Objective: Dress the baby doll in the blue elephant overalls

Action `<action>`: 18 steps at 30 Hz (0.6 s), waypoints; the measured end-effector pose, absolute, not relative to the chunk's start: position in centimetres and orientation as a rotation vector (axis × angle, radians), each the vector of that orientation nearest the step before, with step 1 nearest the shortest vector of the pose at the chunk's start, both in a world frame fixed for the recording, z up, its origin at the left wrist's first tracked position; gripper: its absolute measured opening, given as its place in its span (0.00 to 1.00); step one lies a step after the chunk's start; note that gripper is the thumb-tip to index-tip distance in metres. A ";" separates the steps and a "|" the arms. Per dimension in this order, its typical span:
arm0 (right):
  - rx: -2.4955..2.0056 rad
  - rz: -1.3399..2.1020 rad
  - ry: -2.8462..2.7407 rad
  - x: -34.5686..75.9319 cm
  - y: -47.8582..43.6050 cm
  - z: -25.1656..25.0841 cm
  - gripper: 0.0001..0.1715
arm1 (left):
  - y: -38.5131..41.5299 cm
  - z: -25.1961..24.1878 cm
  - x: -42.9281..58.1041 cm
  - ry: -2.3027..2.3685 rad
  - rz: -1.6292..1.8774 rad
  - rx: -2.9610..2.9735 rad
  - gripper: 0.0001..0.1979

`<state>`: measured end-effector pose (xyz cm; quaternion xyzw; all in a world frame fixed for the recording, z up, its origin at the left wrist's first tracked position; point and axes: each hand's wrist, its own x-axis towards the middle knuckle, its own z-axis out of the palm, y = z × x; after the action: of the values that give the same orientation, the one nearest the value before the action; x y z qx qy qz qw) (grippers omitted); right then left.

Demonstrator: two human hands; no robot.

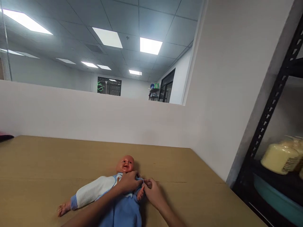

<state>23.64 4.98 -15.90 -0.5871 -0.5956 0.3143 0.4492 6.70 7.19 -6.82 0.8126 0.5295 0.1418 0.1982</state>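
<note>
Bare forearms (98, 204) reach from the bottom edge over a baby doll (126, 164) in blue and white clothes, lying face up on a wooden table (59, 157). The left hand (128, 183) lies across its chest, thumb and fingers nearly closed on the blue sleeve (140, 179); the right hand (152, 190) pinches that sleeve's edge. Behind is a white wall (94, 116); rightward, a black shelf (266, 113) holds a yellow container (279, 159).

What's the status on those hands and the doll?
Left hand on doll, right hand at its sleeve. Doll face-up on table. Left forearm partly hides it.
</note>
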 end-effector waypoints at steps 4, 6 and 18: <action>-1.499 0.787 -1.506 24.1 5.6 -14.0 0.09 | 7.0 -6.9 6.1 1.435 0.436 2.303 0.12; -1.492 0.815 -1.503 24.2 5.7 -13.5 0.12 | 7.1 -7.0 5.7 1.401 0.452 2.316 0.14; -1.385 1.024 -1.452 22.9 8.0 -13.5 0.11 | 7.1 -8.4 5.1 1.454 0.518 2.404 0.03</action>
<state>22.87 8.05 -13.52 -0.5552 -0.5821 0.4103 0.4297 5.07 7.12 -8.43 0.8330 0.5038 0.1794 0.1421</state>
